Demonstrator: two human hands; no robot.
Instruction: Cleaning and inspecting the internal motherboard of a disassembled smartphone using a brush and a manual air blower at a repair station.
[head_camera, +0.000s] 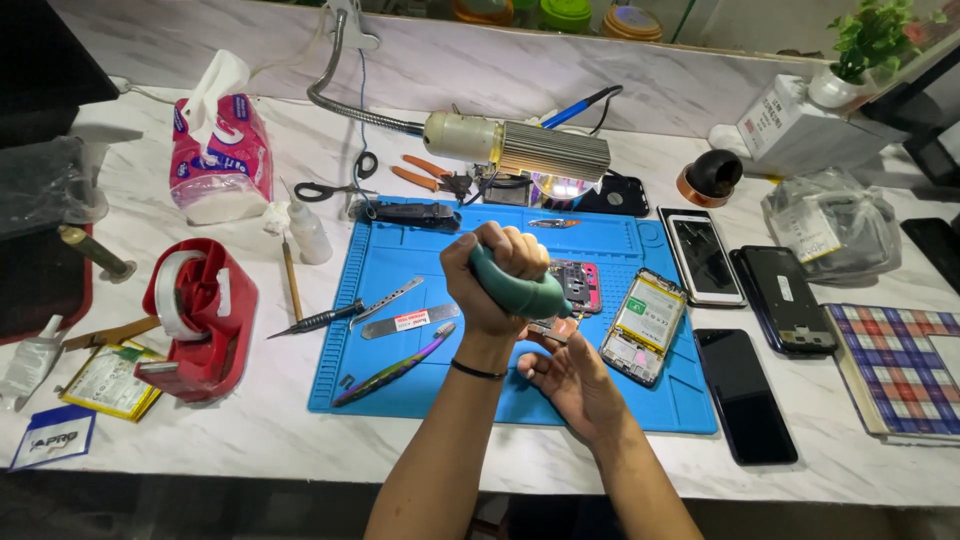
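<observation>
**Air blower squeezed over a small part at a phone repair mat**

Nearest the camera, the right hand (572, 378) lies palm up with its fingers loosely curled, pinching a small metal part (547, 331) at the fingertips; what the part is cannot be told. Just above it, the left hand (497, 275) is closed in a full fist around the teal rubber air blower (528, 292), whose nozzle end points down and to the right toward that part. To do this well, the nozzle is best kept close to the part without touching it, and the pinch kept firm so a puff of air does not knock the piece loose.

Both hands hover over the blue silicone work mat (400, 262). On it lie an opened phone with its battery showing (641, 325), a pink-framed phone body (578, 285) partly hidden behind the blower, iridescent tweezers (392, 371), flat metal pry tools (410, 322) and a dark screwdriver (316, 320).

Left of the mat stands a red tape dispenser (200, 318) holding a roll of tape. Farther back, a pink tissue pack (222, 160) has a sheet pulled up from its top. On the right, a clear plastic bag (830, 225) holds something that cannot be made out, near three phones lying flat (745, 330).
</observation>
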